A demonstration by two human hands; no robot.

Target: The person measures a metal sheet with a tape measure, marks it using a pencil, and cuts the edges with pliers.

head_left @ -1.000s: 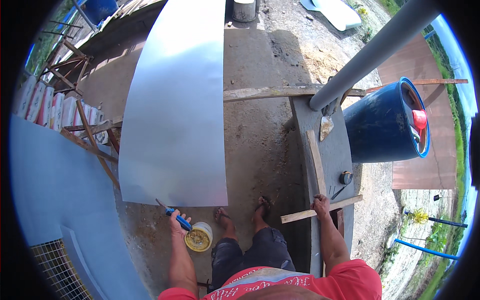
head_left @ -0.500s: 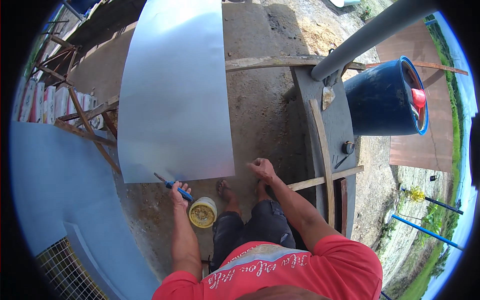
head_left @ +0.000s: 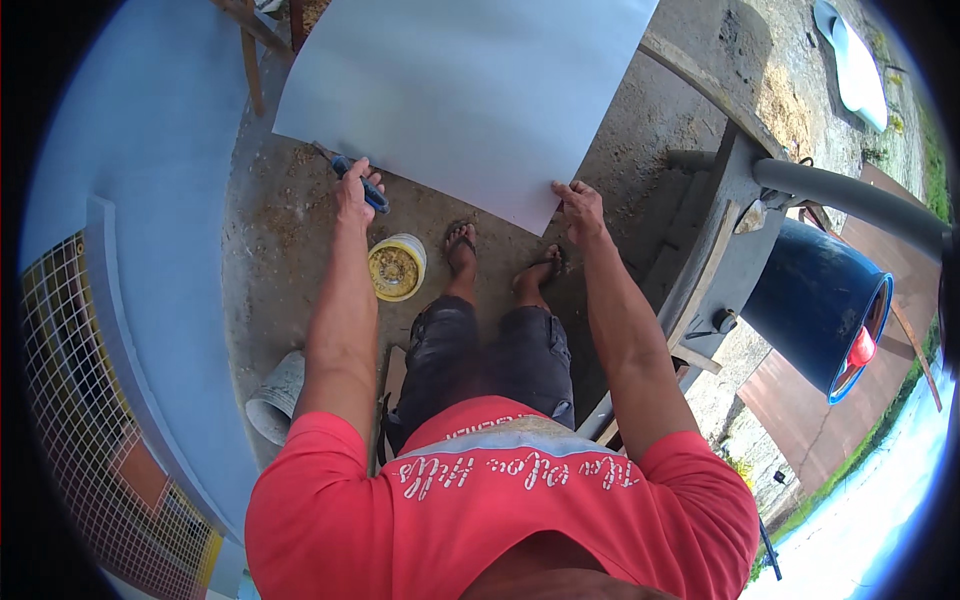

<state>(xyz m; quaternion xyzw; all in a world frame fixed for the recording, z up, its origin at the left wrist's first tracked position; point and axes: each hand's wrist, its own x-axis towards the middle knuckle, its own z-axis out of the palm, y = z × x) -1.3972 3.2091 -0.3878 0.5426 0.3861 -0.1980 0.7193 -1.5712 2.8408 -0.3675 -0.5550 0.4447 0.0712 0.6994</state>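
Beyond the round white bucket (head_left: pixel 416 255) holding crusty yellowish material (head_left: pixel 392 269), your right hand (head_left: pixel 581 210) pinches the edge of the smooth silvery rectangular sheet (head_left: pixel 450 95); your left hand (head_left: pixel 354 192) curls around a blue-handled metal tool (head_left: pixel 375 197).

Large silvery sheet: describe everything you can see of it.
The large sheet looks like thin, smooth, silvery metal with straight edges. It slants across the upper view, its far end out of the picture. The right hand pinches its right edge near the closest corner. The left hand holds blue-handled snips by the near edge; contact there is unclear.
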